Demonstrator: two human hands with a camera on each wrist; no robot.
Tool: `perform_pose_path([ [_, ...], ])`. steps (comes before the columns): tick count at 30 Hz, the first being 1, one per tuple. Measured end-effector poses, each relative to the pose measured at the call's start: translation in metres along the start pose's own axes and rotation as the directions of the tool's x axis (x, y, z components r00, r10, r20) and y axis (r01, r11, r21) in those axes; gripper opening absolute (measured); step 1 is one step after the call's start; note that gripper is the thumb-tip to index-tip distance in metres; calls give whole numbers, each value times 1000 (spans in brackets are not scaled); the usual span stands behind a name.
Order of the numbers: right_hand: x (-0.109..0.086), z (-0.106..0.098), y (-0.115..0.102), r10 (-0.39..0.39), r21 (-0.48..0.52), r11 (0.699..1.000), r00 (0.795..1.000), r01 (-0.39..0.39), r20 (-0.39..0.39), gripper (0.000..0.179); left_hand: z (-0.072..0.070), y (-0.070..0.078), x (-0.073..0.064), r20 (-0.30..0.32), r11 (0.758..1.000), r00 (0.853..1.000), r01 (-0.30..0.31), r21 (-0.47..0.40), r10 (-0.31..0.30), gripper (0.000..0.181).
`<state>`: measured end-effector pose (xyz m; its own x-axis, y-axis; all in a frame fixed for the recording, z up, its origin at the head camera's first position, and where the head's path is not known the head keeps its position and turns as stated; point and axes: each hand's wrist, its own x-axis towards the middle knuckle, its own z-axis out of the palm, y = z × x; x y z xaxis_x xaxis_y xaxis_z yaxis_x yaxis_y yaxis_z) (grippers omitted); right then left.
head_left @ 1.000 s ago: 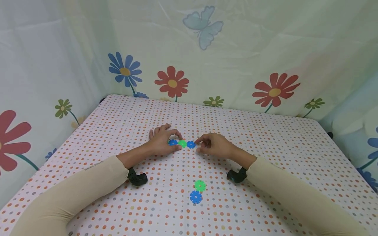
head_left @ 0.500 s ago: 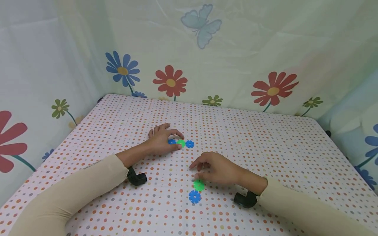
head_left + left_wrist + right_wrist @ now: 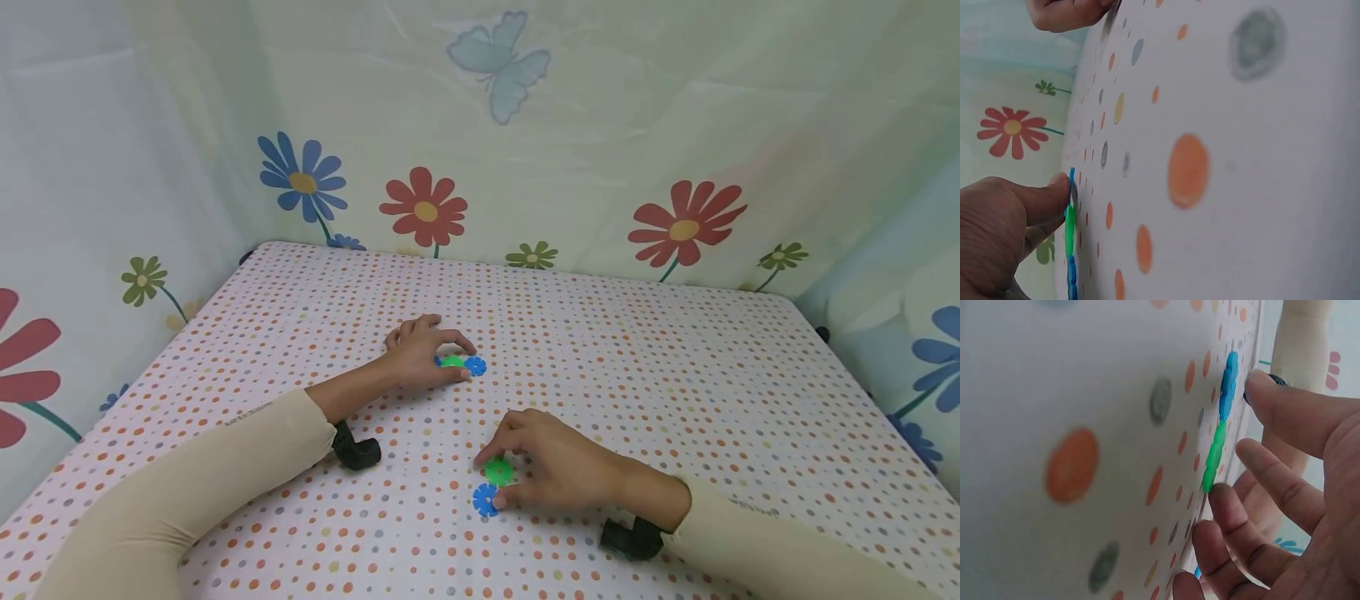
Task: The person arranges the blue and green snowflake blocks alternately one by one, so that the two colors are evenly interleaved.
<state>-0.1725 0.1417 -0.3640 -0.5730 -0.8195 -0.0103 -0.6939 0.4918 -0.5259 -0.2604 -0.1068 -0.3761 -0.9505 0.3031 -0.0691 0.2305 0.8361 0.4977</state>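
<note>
Near the middle of the table, my left hand (image 3: pixel 423 358) curves its thumb and index finger around the right end of a row of toothed plastic discs. They pinch the row at the right-hand blue disc (image 3: pixel 477 366); the green disc (image 3: pixel 453 361) beside it is partly covered, and another blue disc at the left end is nearly hidden. Closer to the front, my right hand (image 3: pixel 562 462) spreads its thumb and index finger about a second pair. Its green disc (image 3: pixel 498 472) lies between them, with the blue disc (image 3: pixel 485 500) at the thumb tip. The right wrist view shows relaxed fingers beside this pair.
A dotted cloth covers the table (image 3: pixel 660 367). Behind it hangs a floral curtain (image 3: pixel 585 167), which also closes off both sides. Black wrist devices (image 3: pixel 633 540) sit below the sleeves.
My right hand has left the far row and come forward to the nearer green and blue pair. The left hand has shifted slightly right along its row.
</note>
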Motion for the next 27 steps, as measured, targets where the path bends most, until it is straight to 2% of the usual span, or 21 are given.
perform_pose_path([
  [8,-4,-2,-3,13,-59,998,1000,-11,24,40,0,4,3,6,1000,1000,11,14,-11,30],
  [16,-2,-5,3,21,-69,997,1000,-21,6,26,1,7,3,-12,1000,1000,21,13,-21,28],
  [23,1,-3,3,26,-82,996,999,-27,-19,24,1,7,3,-17,1000,1000,21,5,-21,26],
  [27,1,-3,3,34,-72,997,999,-34,-3,22,1,6,4,-19,1000,1000,20,10,-20,26],
])
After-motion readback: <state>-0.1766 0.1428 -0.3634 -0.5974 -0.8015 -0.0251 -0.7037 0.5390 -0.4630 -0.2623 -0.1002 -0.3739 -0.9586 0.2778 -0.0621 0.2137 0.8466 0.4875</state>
